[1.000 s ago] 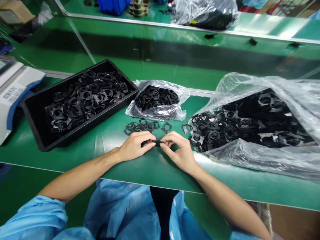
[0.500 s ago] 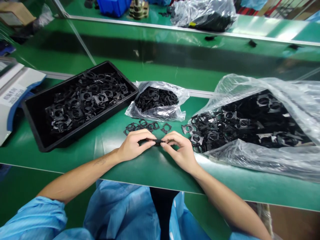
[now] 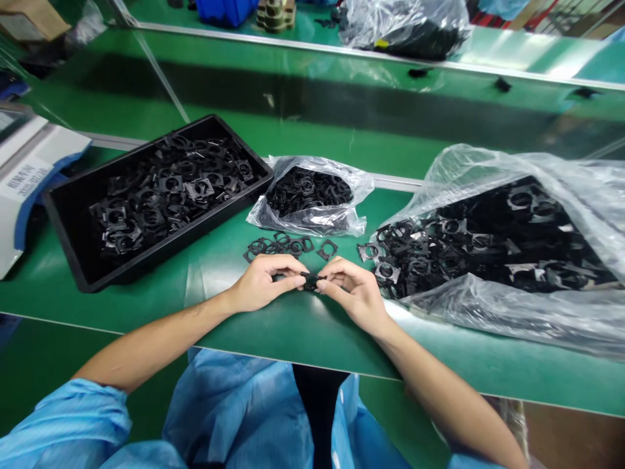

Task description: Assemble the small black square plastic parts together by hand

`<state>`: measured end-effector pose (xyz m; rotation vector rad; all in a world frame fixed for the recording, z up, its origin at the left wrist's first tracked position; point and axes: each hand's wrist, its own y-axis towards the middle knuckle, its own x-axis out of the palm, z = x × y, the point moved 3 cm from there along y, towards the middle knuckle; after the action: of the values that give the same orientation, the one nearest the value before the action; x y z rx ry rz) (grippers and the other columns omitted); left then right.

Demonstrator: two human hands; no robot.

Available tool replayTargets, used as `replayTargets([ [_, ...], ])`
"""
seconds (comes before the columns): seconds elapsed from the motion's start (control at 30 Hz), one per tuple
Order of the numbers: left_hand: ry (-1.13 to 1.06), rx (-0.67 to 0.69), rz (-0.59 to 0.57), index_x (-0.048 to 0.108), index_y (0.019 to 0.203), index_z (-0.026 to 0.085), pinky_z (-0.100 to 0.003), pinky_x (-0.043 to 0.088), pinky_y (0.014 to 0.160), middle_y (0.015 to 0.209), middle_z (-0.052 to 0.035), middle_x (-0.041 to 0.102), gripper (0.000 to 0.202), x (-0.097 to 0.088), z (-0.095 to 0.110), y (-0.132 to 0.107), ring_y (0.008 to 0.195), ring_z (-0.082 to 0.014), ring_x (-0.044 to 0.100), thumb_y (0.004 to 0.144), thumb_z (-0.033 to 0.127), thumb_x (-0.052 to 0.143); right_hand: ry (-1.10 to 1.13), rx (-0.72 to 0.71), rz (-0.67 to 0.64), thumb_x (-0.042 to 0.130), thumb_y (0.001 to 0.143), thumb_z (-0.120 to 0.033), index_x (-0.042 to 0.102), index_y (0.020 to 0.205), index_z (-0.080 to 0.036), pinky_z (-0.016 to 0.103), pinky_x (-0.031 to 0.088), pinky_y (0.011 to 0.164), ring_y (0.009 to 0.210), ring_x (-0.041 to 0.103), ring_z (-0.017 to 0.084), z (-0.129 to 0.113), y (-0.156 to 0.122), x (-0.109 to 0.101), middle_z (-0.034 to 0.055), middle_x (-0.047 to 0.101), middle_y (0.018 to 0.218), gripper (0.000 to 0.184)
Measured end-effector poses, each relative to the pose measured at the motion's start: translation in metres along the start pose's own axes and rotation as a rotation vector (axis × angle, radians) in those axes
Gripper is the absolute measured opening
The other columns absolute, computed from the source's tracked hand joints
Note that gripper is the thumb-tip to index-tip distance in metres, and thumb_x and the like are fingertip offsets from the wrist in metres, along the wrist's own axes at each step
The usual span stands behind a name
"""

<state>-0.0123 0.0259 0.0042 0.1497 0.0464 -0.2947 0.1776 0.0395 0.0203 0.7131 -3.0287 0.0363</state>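
Between the fingertips of both hands is a small black plastic part (image 3: 311,281), partly covered by the fingers. My left hand (image 3: 266,281) pinches its left end and my right hand (image 3: 355,292) pinches its right end, just above the green table (image 3: 293,332). Right behind my hands lie several loose black rings (image 3: 278,243) in a small pile. A single black square frame with a round hole (image 3: 327,249) lies beside them. Similar black frames (image 3: 415,264) spill from the mouth of a large clear plastic bag (image 3: 469,299) near my right hand.
A black tray (image 3: 146,272) of black frames stands at the left. A small clear bag (image 3: 361,195) holding black rings sits behind the loose pile. A white and blue machine (image 3: 49,159) is at the far left. A blue bin (image 3: 227,10) stands on the back shelf.
The black part has tilted a little between my fingertips, so more of its face shows. Both hands keep their pinch in nearly the same place.
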Motion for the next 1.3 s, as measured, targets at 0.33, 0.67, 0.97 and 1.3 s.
replayTargets([
  [0.33,-0.015,-0.099,0.065,0.075,0.090,0.013,-0.025,0.062,0.064,0.077,-0.0060,0.077,0.031,-0.0013,-0.0073,0.0021,0.065,-0.0156,0.073,0.086,0.043,0.076,-0.024,0.078,0.063,0.081,0.080,-0.049,0.074,0.090,-0.021,0.028,0.057,0.068,0.071,0.069,0.016,0.0082,0.0003,0.0016,0.0023,0.072,0.079,0.030],
  [0.67,-0.039,-0.089,0.072,0.076,0.090,0.013,-0.024,0.061,0.066,0.079,-0.0060,0.076,0.028,-0.0002,-0.0080,0.0015,0.066,-0.0148,0.073,0.084,0.040,0.078,-0.091,-0.001,0.091,0.078,0.084,-0.047,0.078,0.089,-0.021,0.028,0.056,0.068,0.075,0.067,0.016,0.0066,0.0000,-0.0008,0.0045,0.070,0.086,0.026],
  [0.97,-0.015,-0.084,0.061,0.076,0.089,0.013,-0.024,0.061,0.066,0.078,-0.0059,0.076,0.027,0.0007,-0.0064,0.0007,0.067,-0.0149,0.072,0.085,0.040,0.078,-0.148,-0.045,0.088,0.077,0.086,-0.046,0.078,0.087,-0.021,0.029,0.056,0.065,0.073,0.065,0.016,0.0026,0.0006,-0.0027,0.0049,0.070,0.084,0.025],
  [1.3,0.015,-0.089,0.069,0.075,0.088,0.013,-0.025,0.061,0.065,0.077,-0.0056,0.076,0.028,0.0002,-0.0084,0.0017,0.066,-0.0155,0.073,0.086,0.041,0.076,-0.109,0.006,0.096,0.078,0.084,-0.044,0.076,0.086,-0.021,0.027,0.054,0.066,0.071,0.064,0.015,0.0090,0.0015,-0.0004,0.0025,0.069,0.081,0.023],
])
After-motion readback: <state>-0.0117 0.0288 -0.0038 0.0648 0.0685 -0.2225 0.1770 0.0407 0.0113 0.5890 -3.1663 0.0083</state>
